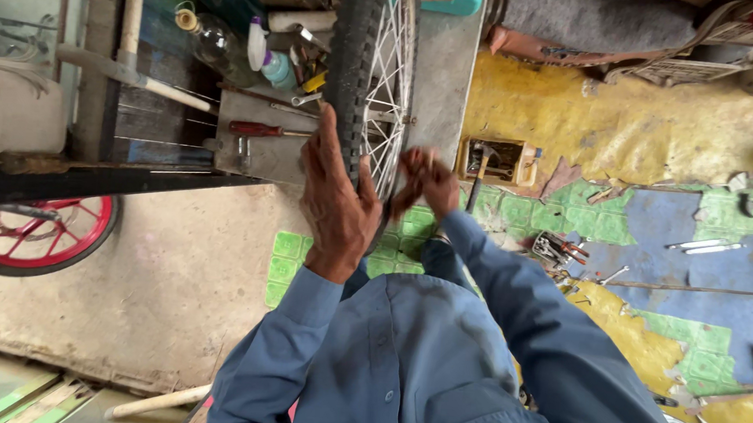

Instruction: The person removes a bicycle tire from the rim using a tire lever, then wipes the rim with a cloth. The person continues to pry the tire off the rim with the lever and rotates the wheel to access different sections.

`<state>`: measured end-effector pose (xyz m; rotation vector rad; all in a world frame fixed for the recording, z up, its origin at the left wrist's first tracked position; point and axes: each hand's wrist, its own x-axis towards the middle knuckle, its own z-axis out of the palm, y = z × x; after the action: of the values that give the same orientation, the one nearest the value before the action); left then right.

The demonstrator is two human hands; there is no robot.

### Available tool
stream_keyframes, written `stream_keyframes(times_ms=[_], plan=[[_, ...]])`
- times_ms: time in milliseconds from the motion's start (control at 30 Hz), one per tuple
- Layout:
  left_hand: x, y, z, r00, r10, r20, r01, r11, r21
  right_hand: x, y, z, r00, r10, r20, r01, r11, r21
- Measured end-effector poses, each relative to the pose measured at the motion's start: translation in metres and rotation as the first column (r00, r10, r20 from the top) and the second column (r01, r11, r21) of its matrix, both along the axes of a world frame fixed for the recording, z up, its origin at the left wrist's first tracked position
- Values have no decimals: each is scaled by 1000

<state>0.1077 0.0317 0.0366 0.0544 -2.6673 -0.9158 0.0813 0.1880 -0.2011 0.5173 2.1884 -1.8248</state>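
A bicycle wheel (379, 53) with a black tyre and silver spokes stands upright in front of me. My left hand (335, 195) lies flat against the tyre's tread on the left side, fingers pointing up. My right hand (425, 180) is on the right side of the wheel at the rim near the spokes, fingers curled and blurred; what it holds, if anything, I cannot tell. Both arms are in blue sleeves.
A red-handled screwdriver (259, 129) and several tools lie on a grey tray (261, 155) left of the wheel, with bottles (268, 58) behind. A small red-rimmed wheel (35, 232) stands at left. A wooden box with a hammer (486, 162) and scattered wrenches (559, 248) lie on the patched floor.
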Motion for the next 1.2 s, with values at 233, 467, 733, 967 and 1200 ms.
stream_keyframes(times_ms=[233, 467, 733, 967, 1200], plan=[[1, -3, -7, 999, -8, -40, 9, 1000, 12, -31, -41, -12, 833, 341, -436, -79, 852, 517], [-4, -17, -11, 999, -21, -50, 23, 999, 40, 17, -42, 4, 622, 640, -451, -292, 725, 624], [-4, -8, -12, 999, -20, -41, 21, 999, 46, -22, -31, 4, 954, 271, -129, -263, 962, 76], [-5, -18, -4, 995, -57, -81, 60, 997, 37, -14, -46, 0, 918, 233, -322, -131, 942, 308], [-46, -47, 20, 927, -348, -137, 341, 937, -72, 41, -44, 2, 973, 203, -109, -192, 976, 104]])
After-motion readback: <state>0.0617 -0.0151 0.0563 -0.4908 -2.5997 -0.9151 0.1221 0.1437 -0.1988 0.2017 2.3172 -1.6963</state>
